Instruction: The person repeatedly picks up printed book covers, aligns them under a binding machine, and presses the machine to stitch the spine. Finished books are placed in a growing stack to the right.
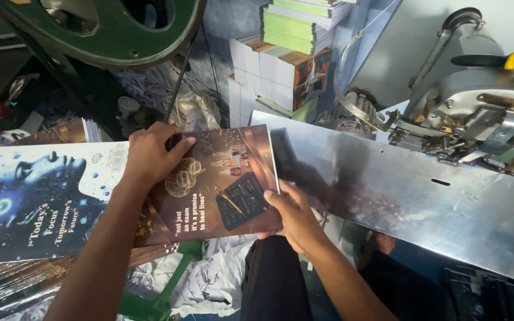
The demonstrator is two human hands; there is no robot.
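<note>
Two hands are on one brown-covered booklet (221,184), and I read it as lying a little left of centre in the head view, its long axis running from about eight o'clock up to two o'clock, the far edge touching the shiny metal table (423,196) of the machine. My left hand (153,156) sits on the booklet's ten o'clock corner, palm down, fingers curled over the top edge and thumb laid across the cover, so it grips that corner rather than lying spread. My right hand (292,213) is at the four o'clock corner, thumb on top and fingers tucked beneath, pinching the edge; it is the hand closer to the metal table, which lies at three o'clock from the booklet. At nine o'clock, just beside it, rests a blue printed cover sheet (37,199). Out at twelve o'clock stand stacked booklets (281,71), and at two o'clock the grey stitching head (477,101).
</note>
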